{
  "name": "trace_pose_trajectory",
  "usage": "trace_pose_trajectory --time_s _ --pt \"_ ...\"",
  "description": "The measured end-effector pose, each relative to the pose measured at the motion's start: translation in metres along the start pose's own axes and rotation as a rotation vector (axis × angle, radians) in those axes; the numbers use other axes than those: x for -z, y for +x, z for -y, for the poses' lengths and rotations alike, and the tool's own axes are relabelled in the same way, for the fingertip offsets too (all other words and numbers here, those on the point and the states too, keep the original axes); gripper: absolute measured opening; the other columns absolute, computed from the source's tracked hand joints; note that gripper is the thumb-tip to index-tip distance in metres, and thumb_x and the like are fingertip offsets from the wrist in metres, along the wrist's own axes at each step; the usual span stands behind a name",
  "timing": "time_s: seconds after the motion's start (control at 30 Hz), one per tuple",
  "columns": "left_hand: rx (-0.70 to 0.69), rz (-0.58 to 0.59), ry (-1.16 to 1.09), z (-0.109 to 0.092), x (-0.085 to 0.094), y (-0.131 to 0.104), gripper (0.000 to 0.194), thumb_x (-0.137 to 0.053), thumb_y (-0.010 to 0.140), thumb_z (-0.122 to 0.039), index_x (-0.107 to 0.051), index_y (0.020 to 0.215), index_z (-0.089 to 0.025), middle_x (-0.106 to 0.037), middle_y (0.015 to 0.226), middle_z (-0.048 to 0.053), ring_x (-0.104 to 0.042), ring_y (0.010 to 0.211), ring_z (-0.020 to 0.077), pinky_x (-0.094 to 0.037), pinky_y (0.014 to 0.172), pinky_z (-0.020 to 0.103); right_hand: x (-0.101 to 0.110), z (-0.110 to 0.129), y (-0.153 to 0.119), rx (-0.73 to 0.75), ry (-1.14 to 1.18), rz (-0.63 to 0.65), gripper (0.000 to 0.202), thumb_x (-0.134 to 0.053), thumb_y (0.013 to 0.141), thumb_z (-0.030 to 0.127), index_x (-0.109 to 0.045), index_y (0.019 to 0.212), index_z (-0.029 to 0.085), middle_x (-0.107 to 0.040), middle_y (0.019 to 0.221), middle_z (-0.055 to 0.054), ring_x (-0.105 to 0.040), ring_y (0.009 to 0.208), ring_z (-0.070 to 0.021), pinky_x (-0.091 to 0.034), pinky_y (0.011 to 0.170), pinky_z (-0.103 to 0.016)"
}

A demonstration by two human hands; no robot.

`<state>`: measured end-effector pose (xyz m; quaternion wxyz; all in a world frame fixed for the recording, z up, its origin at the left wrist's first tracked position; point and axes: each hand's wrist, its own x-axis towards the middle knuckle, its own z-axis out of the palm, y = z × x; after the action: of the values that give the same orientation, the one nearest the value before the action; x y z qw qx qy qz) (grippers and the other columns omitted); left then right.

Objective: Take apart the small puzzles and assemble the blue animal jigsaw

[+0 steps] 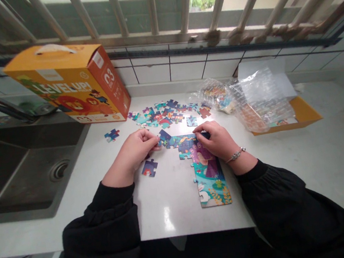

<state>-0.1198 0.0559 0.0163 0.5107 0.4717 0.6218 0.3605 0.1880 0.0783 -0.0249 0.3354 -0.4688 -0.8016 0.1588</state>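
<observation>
My left hand [143, 146] is closed in a pinch on a dark blue puzzle piece [164, 137], at the left end of the top row of a partly joined jigsaw puzzle [211, 178]. The joined part has a top row and a column down its right side, with a rabbit and a frog pictured. At the puzzle's top right corner rests my right hand [212, 138], its fingers bent and touching the pieces; whether it grips one is hidden. One loose piece [149, 168] lies below my left hand, and another [191, 121] lies above the top row.
Loose puzzle pieces [167, 113] are heaped toward the wall, with one piece [111, 135] off to the left. An orange puzzle box [69, 87] stands beside the sink [52, 213]. Clear plastic bags [259, 97] lie over an open orange box [306, 111] at right.
</observation>
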Motion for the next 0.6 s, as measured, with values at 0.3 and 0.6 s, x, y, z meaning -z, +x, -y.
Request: trace_pose_trajectory --time_s 0.3,0.6 --pt "0.152 -0.031 0.083 -0.001 0.008 0.000 0.028 -0.088 0.073 -0.032 -0.063 0.069 -0.020 -0.078 0.067 0.008 -0.068 0.056 0.0157 -0.046 0.050 0.022 0.003 0.002 0.001 -0.002 0.010 0.017 0.010 -0.066 0.103 0.026 -0.076 0.101 0.026 -0.080 0.102 -0.009 -0.071 0.102 -0.0297 -0.055 0.097 -0.048" --pt "0.077 0.011 0.265 0.010 0.017 0.002 0.027 -0.087 0.073 -0.037 -0.067 0.065 -0.021 -0.077 0.064 0.008 -0.070 0.057 0.0194 -0.053 0.057 0.027 0.004 0.004 0.001 -0.019 0.006 0.028 0.010 -0.066 0.102 0.025 -0.076 0.101 0.027 -0.080 0.103 -0.009 -0.071 0.103 -0.0299 -0.055 0.098 -0.049"
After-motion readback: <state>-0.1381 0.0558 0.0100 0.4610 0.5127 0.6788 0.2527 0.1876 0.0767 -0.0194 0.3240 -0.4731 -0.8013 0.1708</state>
